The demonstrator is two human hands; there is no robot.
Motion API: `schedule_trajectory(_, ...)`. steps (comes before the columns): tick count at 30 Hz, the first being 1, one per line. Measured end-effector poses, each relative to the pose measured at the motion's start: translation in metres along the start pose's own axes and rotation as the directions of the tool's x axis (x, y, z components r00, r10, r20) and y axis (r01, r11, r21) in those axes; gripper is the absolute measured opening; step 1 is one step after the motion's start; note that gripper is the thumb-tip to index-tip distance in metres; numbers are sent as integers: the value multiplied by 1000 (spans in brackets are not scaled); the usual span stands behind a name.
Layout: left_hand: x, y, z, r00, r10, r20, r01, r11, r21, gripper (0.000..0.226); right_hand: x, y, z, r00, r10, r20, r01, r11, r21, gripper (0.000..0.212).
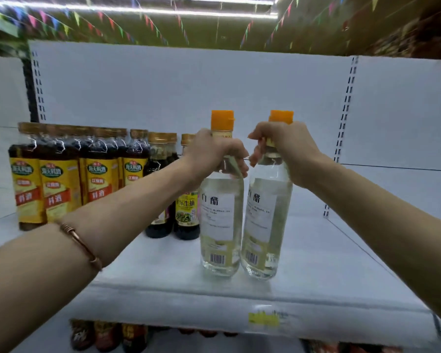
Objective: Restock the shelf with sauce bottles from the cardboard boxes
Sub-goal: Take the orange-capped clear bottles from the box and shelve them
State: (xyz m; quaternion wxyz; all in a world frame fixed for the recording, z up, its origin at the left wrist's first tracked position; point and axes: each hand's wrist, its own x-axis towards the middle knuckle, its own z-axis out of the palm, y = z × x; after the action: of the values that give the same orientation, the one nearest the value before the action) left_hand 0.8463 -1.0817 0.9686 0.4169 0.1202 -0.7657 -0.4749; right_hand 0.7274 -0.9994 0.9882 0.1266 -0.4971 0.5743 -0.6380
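Two clear vinegar bottles, orange caps, upright and touching side by side near the front edge of the shelf (316,256). My left hand (211,151) wraps the neck of the left bottle (219,225); my right hand (283,151) wraps the neck of the right bottle (262,225). Fingers curled tight on both. Cannot tell if the bases rest on the shelf or hang just above. Dark soy bottles (173,215) stand just beside the left bottle, cooking-wine bottles (61,179) toward the left end. Risks: high neck grip lets a base swing; a push back could knock the soy bottles; released this close to the front edge, either could tip off.
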Motion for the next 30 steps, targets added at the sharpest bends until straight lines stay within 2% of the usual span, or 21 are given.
schedule_trajectory(6,31,-28,18,1000,-9,-28,11,995,102,12,32,32,-9,999,49,21,-49,999,-11,24)
schedule_trajectory(12,56,-53,18,997,-7,-71,13,996,86,12,55,58,-17,996,84,14,-85,996,42,19)
schedule_trajectory(18,71,-71,21,997,12,-70,-4,993,118,2,66,74,-14,997,4,-80,-6,999,-32,23)
schedule_trajectory(21,71,-76,19,990,76,-118,-41,962,271,16,64,76,-15,994,-25,-105,19,999,-50,20)
schedule_trajectory(23,61,-79,22,977,92,-192,-24,943,331,27,60,79,-15,989,-59,-136,42,992,-123,19)
schedule_trajectory(27,40,-87,23,965,102,-243,-3,926,378,56,48,87,-11,963,-198,-183,132,939,-319,19)
schedule_trajectory(30,35,-85,13,963,76,-258,1,958,286,54,36,90,-12,953,-208,-219,127,935,-332,16)
